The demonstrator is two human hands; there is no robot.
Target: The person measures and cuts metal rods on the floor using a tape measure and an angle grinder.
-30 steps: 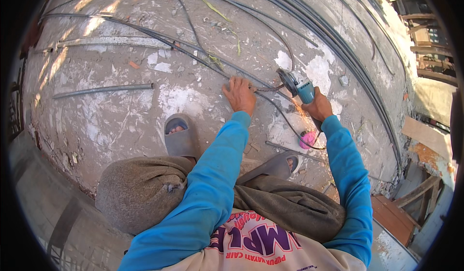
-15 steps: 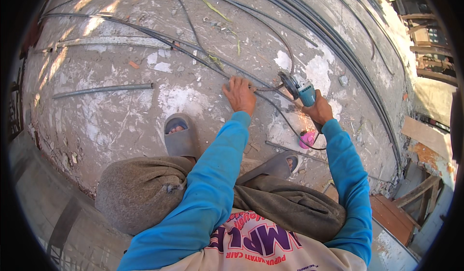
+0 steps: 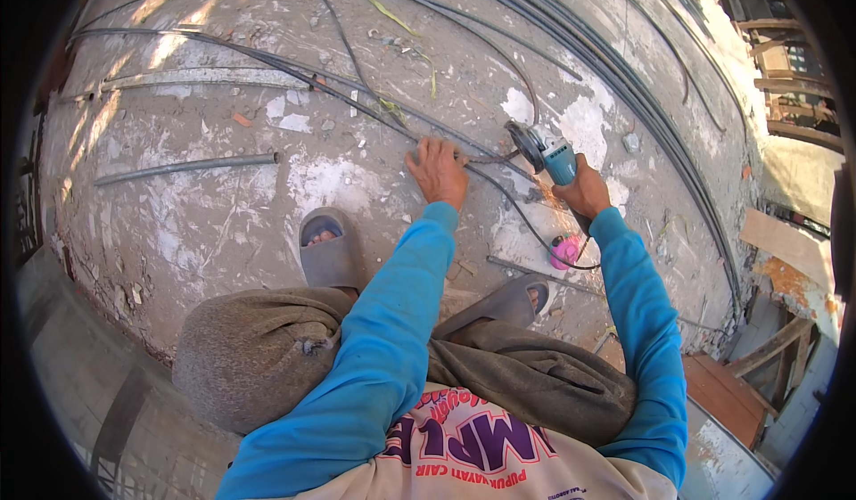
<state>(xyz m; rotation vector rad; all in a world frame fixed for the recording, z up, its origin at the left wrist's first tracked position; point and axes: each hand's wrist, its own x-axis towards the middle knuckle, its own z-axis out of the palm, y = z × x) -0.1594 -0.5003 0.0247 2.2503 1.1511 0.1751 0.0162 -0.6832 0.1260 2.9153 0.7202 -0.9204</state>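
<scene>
My right hand (image 3: 586, 188) is wrapped round the body of a teal angle grinder (image 3: 560, 161). Its dark guard and disc (image 3: 524, 147) face left, at the end of a thin steel rod (image 3: 489, 159). Faint orange sparks show below the grinder head; exact contact between disc and rod is hard to make out. To the left, my left hand (image 3: 439, 172) is closed over steel bars on the floor, its fingertips partly hidden. A dark cable (image 3: 526, 219) curves between my hands, past a pink round object (image 3: 563, 251) below the grinder.
Long steel bars (image 3: 615, 77) run in a bundle along the right, and more cross the upper left. A grey pipe (image 3: 187, 168) lies at the left. My sandalled feet (image 3: 328, 249) are close to the work. Wooden boards (image 3: 727, 397) stand at the lower right.
The grinder has shifted and tilted slightly, and the glow of sparks near the pink object has faded. My left hand stays in place on the bars.
</scene>
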